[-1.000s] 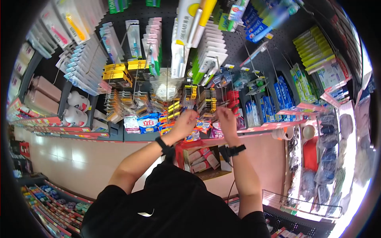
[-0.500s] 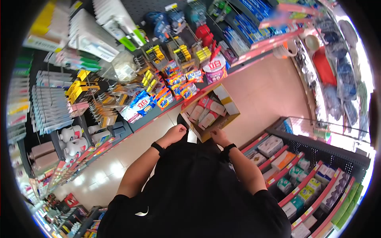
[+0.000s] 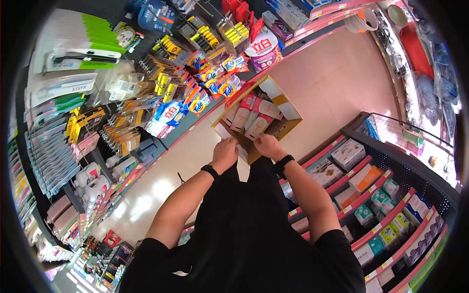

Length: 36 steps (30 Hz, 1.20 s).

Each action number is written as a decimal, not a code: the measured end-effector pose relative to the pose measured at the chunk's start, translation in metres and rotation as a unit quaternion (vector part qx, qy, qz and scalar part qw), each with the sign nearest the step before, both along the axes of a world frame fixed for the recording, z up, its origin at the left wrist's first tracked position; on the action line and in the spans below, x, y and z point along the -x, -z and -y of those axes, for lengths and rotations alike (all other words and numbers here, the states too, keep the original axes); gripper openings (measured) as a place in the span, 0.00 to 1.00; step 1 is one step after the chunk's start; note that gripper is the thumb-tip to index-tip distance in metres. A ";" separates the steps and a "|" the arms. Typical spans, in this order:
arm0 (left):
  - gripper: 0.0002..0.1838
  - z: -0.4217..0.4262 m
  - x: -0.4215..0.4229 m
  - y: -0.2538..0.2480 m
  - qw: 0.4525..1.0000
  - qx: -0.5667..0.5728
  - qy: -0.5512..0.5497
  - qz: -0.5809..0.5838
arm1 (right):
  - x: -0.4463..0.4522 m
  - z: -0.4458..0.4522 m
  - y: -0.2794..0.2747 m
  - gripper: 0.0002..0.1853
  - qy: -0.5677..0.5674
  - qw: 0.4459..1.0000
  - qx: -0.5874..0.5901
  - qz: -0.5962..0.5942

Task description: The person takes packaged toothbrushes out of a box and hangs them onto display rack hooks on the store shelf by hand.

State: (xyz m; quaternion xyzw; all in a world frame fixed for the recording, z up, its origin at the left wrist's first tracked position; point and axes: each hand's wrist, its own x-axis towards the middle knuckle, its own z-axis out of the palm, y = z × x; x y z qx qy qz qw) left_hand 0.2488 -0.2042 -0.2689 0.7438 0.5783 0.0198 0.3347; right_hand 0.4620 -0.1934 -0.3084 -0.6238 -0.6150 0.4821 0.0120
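Observation:
An open cardboard box (image 3: 288,110) with yellow edges is in front of my body, tilted in view. Inside it lie several white-and-pink packages (image 3: 259,126), piled loosely at angles; their kind is too small to read. My left hand (image 3: 225,153) is at the box's near left edge, its fingers closed on the cardboard. Along the near side, my right hand (image 3: 268,146) grips the rim with curled fingers. Part of that rim is hidden behind my hands. I wear a dark band on each wrist.
Hanging racks on the left hold Tide bags (image 3: 229,87), a white-and-purple detergent bag (image 3: 264,48) and toothbrush-like packs (image 3: 58,146). Low shelves (image 3: 337,146) with tissue packs stand at the right. Tiled floor (image 3: 327,83) runs between them.
My left hand has come right and up slightly, from beside the box onto its edge. The view has shifted, and the box appears a little higher. My right hand stays on the rim.

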 end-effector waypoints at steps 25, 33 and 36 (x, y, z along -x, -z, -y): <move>0.08 -0.025 -0.017 0.044 0.996 -0.076 0.036 -0.002 | 0.005 -0.097 0.148 0.09 -0.188 0.948 -0.003 0.257; 0.16 -0.036 -0.023 0.031 0.981 -0.114 -0.138 0.075 | 0.026 -0.088 0.063 0.07 -0.254 0.944 -0.103 0.185; 0.17 -0.041 -0.023 0.020 0.976 -0.160 -0.140 0.042 | 0.026 -0.093 -0.008 0.08 -0.228 0.951 -0.118 0.174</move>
